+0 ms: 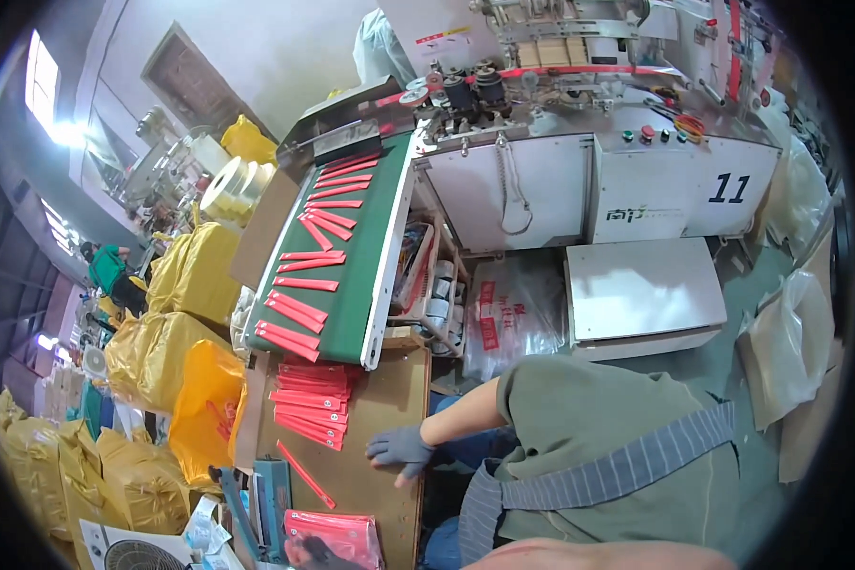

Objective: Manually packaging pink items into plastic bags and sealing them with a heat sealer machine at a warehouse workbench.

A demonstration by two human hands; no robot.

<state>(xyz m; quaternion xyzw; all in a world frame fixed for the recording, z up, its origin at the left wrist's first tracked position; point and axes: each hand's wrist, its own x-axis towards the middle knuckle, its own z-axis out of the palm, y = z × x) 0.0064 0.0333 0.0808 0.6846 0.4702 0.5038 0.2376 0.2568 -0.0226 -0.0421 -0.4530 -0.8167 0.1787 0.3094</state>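
My right hand point(399, 450), in a grey glove, lies on the brown cardboard worktop point(389, 399) with its fingers apart and nothing in them. Left of it, slim red packets point(311, 407) form a stack, while a single red packet point(306, 474) lies slantwise nearer to me. My left hand point(325, 554), in a dark glove, rests against a clear plastic bag of red packets point(347, 532) at the lower edge; its fingers are blurred and partly cut off. Beyond the worktop, a green conveyor belt point(361, 275) carries several red packets in a loose row.
A blue-grey metal tool point(271, 508) stands left of the bagged packets. Yellow sacks point(195, 271) and an orange bag point(206, 408) crowd the left side. Ahead is a white machine point(503, 185) with buttons; a white box point(644, 290) stands below it. A person in green point(112, 275) is far left.
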